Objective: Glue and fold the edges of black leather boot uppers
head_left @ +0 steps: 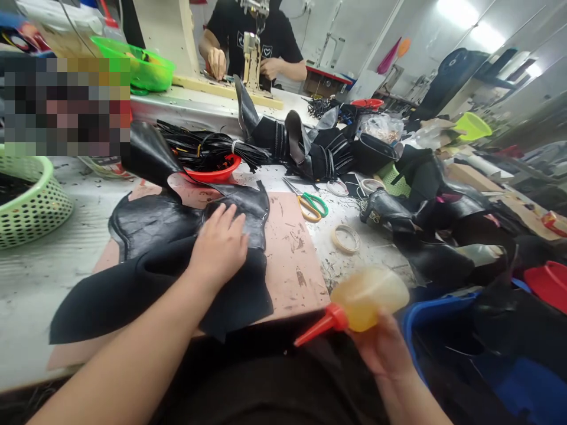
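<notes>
My left hand point(220, 245) lies flat with its fingers stretched over a black leather boot upper point(155, 224). Under it, the upper's dark fabric side point(119, 289) folds toward me across a pinkish board point(295, 260). In my right hand point(383, 351) is a squeeze glue bottle point(372, 298) with yellowish liquid inside. Its red nozzle point(321, 326) tilts down to the left, over my dark lap and apart from the leather. The palm side of the right hand supports the bottle from below; some of its fingers are hidden behind it.
Scissors point(313, 205) and a tape roll point(346, 239) lie right of the board. Black strips fill a red bowl point(217, 172) behind it. A green basket point(35, 200) stands left, a blue bin point(416, 330) right. Across the table, a person point(248, 41) works at a sewing machine point(252, 65).
</notes>
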Action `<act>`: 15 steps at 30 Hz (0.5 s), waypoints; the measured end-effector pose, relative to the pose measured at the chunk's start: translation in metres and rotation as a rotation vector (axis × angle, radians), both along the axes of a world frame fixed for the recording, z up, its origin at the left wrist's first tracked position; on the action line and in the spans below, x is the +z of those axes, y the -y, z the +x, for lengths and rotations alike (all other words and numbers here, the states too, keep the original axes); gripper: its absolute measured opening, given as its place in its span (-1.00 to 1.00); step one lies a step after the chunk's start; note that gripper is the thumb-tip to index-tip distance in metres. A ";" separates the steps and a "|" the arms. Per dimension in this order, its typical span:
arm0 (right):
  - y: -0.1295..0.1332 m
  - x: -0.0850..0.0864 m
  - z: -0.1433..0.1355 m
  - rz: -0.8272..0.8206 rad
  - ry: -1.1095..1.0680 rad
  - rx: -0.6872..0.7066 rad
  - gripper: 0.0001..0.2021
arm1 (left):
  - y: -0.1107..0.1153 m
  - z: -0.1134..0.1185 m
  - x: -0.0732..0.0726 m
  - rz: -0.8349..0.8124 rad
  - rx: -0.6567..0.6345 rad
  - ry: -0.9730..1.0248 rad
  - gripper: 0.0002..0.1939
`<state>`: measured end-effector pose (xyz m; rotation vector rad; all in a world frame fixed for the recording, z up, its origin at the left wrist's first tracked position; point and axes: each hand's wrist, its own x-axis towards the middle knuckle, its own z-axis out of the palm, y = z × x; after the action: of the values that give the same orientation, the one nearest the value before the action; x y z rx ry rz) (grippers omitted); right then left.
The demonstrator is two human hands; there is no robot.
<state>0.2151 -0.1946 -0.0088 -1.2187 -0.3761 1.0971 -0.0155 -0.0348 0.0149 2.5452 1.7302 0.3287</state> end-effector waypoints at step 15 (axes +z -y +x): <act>-0.010 0.019 0.012 0.277 -0.311 0.083 -0.59 | 0.023 -0.074 0.014 -0.302 -0.146 0.003 -0.42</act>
<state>0.2274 -0.1844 0.0101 -0.7801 -0.3282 1.2395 -0.0898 -0.0581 0.0288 2.4279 1.4528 0.0582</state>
